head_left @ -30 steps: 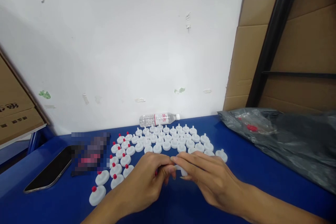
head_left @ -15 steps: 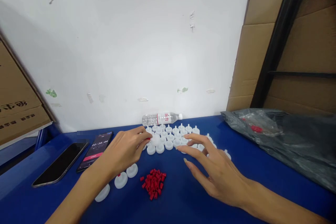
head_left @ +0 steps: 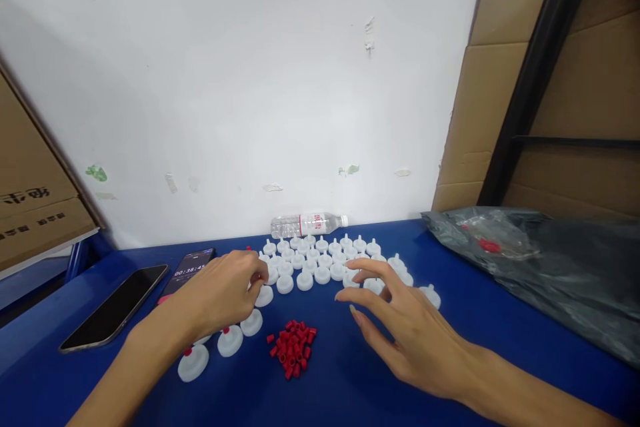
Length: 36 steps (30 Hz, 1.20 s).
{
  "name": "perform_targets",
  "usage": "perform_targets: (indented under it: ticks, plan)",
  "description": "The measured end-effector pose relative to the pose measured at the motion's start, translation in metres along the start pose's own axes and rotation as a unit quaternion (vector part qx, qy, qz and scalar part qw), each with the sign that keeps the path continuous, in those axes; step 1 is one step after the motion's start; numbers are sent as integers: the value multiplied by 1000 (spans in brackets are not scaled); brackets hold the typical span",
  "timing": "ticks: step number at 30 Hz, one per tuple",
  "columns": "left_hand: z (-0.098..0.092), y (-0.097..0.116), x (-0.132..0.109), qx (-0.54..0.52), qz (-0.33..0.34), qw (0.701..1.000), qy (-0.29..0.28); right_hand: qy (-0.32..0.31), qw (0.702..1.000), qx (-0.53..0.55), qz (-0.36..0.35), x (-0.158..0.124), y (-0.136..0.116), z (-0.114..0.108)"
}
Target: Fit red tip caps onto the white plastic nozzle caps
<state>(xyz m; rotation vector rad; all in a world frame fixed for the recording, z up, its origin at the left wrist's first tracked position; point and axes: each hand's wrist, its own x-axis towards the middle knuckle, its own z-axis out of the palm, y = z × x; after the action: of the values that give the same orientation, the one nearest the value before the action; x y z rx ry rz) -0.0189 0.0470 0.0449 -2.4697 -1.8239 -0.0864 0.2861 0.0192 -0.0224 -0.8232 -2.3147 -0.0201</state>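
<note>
My left hand [head_left: 227,288] is closed at the left edge of the white caps, its fingertips at the top of a white nozzle cap [head_left: 264,296]. The fingers hide the tip of that cap. Over the right side of the cluster, my right hand [head_left: 400,320] is open, fingers spread and apart, with nothing seen in it. Many white nozzle caps [head_left: 323,274] stand upright with their spouts up. In front of them lies a heap of small red tips [head_left: 293,350]. Toward the left front, white caps [head_left: 193,363] stand apart, some with a red tip on the spout.
A clear plastic bottle [head_left: 309,225] lies against the wall behind the caps. Two phones are at the left, a dark one [head_left: 116,307] and one showing a timer [head_left: 187,270], partly behind my left arm. A grey plastic bag [head_left: 565,267] covers the right side of the blue table [head_left: 350,380].
My left hand has moved left and toward me, from the middle of the cluster to its left edge, and a cap now stands under its fingers. My right hand has barely moved.
</note>
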Motion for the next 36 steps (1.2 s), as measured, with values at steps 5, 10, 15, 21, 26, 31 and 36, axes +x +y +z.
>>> perform_targets:
  ticks: [5, 10, 15, 21, 26, 31, 36]
  plan:
    - [3, 7, 1, 13, 1, 1000, -18, 0, 1000, -9, 6, -2, -1, 0]
    - [-3, 12, 5, 30, -19, 999, 3, 4, 1000, -7, -1, -1, -1, 0]
    - [-3, 8, 7, 14, -20, 1000, -10, -11, 1000, -8, 6, -2, -1, -1]
    - [2, 6, 8, -13, -3, 999, -39, -18, 1000, -3, -1, -1, -1, -1]
    - [2, 6, 9, -8, -2, 999, -46, -19, 1000, -12, -13, -1, -1, -1]
    - [1, 5, 7, 21, -23, 999, -25, -27, 999, -16, -14, -2, -1, -1]
    - [2, 7, 11, 60, -53, 997, 15, -26, 999, -14, -18, -1, -2, -2]
